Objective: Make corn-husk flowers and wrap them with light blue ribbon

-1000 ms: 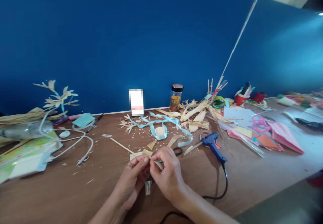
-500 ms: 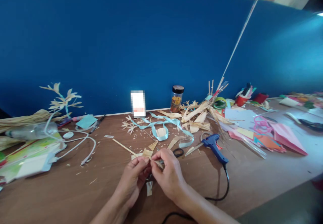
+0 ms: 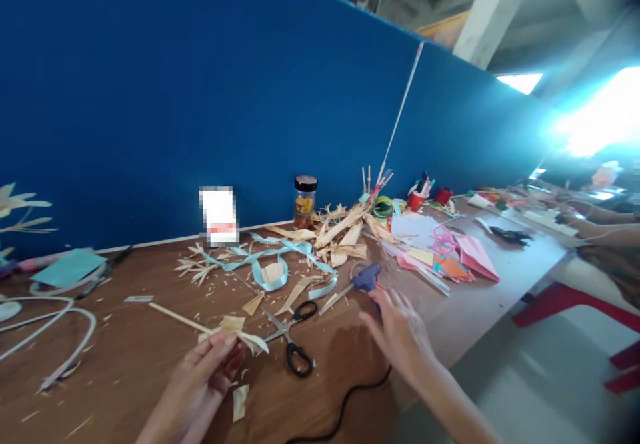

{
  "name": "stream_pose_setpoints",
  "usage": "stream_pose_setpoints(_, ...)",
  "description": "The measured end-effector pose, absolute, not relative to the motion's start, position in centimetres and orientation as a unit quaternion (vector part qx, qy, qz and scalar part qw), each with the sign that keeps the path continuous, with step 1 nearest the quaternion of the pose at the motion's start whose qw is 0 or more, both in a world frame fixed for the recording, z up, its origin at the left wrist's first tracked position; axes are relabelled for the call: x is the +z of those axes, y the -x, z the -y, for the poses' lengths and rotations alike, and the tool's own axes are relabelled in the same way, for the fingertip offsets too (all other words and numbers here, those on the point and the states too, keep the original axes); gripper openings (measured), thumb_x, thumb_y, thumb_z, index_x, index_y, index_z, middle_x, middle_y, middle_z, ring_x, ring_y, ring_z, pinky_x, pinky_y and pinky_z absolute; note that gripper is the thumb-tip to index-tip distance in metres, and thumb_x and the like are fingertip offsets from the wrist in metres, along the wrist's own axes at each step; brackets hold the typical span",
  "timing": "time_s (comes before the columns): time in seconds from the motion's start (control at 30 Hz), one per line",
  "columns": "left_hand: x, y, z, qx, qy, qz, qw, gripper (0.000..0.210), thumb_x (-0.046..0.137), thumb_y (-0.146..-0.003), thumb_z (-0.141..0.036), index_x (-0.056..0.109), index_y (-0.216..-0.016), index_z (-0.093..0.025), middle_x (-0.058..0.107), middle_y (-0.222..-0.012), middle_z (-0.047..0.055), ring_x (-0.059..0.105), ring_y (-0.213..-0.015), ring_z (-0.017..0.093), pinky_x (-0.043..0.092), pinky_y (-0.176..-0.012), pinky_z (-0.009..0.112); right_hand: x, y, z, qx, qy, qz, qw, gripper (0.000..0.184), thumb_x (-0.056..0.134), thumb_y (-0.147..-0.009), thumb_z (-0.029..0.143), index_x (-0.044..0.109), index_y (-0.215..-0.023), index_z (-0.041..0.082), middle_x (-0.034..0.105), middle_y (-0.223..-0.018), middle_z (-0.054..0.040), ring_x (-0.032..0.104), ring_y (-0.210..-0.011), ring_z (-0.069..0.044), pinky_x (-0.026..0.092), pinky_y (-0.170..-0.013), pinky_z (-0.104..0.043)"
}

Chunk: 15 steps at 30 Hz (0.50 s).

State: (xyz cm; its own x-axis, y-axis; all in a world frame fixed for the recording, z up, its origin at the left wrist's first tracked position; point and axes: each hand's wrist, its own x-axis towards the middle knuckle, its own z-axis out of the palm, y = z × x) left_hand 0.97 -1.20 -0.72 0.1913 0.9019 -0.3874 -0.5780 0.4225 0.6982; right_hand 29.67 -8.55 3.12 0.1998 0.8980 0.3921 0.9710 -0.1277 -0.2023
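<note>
My left hand [image 3: 210,364] is closed, pinching a thin pale stick [image 3: 177,317] with pieces of dried husk [image 3: 233,325] at its end. The stick points up and to the left. My right hand [image 3: 400,331] is at the blue glue gun [image 3: 367,277], fingers stretched and thumb apart, covering part of its handle. Whether the fingers touch the handle I cannot tell. Open scissors [image 3: 286,331] with black handles lie between my hands. A loose husk scrap [image 3: 241,403] lies just below my left hand.
Behind the scissors lie light blue ribbon [image 3: 270,284] and a pile of dried husks [image 3: 345,231]. A black-lidded jar [image 3: 304,204] stands against the blue partition [image 3: 150,97]. The black cord [image 3: 345,404] runs across the front. Coloured paper [image 3: 475,257] and another person's arm [image 3: 595,217] are at right.
My right hand has left the husk and moved right to the glue gun. The left hand still holds the stick. The view has turned right, and the scissors are now uncovered.
</note>
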Motion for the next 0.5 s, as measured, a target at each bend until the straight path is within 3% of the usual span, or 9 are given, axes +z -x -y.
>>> stream_pose_setpoints(0.13, -0.7, -0.9, 1.2, 0.501, -0.204, -0.404, 0.737, 0.015, 0.074, -0.057, -0.012, 0.066, -0.07, -0.014, 0.066, -0.071, -0.001, 0.06, -0.065, 0.009, 0.052, -0.065, 0.017, 1.5, -32.3, 7.3, -0.122, 0.801, 0.571, 0.134, 0.025, 0.051, -0.077, 0.039, 0.051, -0.089, 0.017, 0.058, -0.084, -0.011, 0.054, -0.078, -0.028, 0.041, -0.064, -0.036)
stream_pose_setpoints(0.23, -0.8, -0.9, 1.0, 0.504, -0.212, -0.406, 0.732, 0.013, 0.071, -0.06, -0.012, 0.066, -0.072, -0.014, 0.065, -0.071, -0.001, 0.06, -0.065, 0.009, 0.053, -0.064, 0.017, 0.8, -32.4, 6.9, -0.102, 0.802, 0.574, 0.132, 0.02, 0.053, -0.076, 0.033, 0.049, -0.088, 0.017, 0.058, -0.084, -0.0097, 0.056, -0.077, -0.025, 0.041, -0.062, -0.033)
stream_pose_setpoints(0.4, -0.8, -1.0, 1.1, 0.507, -0.22, -0.416, 0.722, 0.008, 0.069, -0.064, -0.012, 0.066, -0.071, -0.014, 0.064, -0.071, 0.0, 0.06, -0.063, 0.009, 0.053, -0.061, 0.017, 0.7, -32.2, 7.3, -0.118, 0.788, 0.578, 0.175, 0.018, 0.051, -0.076, 0.02, 0.048, -0.093, 0.017, 0.058, -0.084, -0.0091, 0.056, -0.078, -0.025, 0.043, -0.065, -0.033)
stream_pose_setpoints(0.5, -0.6, -1.1, 1.2, 0.504, -0.217, -0.421, 0.722, 0.011, 0.071, -0.061, -0.013, 0.066, -0.071, -0.014, 0.064, -0.072, 0.0, 0.06, -0.064, 0.009, 0.053, -0.062, 0.018, 1.2, -32.4, 7.9, -0.111, 0.763, 0.579, 0.266, 0.026, 0.051, -0.077, 0.023, 0.047, -0.102, 0.016, 0.058, -0.093, -0.0113, 0.055, -0.084, -0.025, 0.043, -0.072, -0.037)
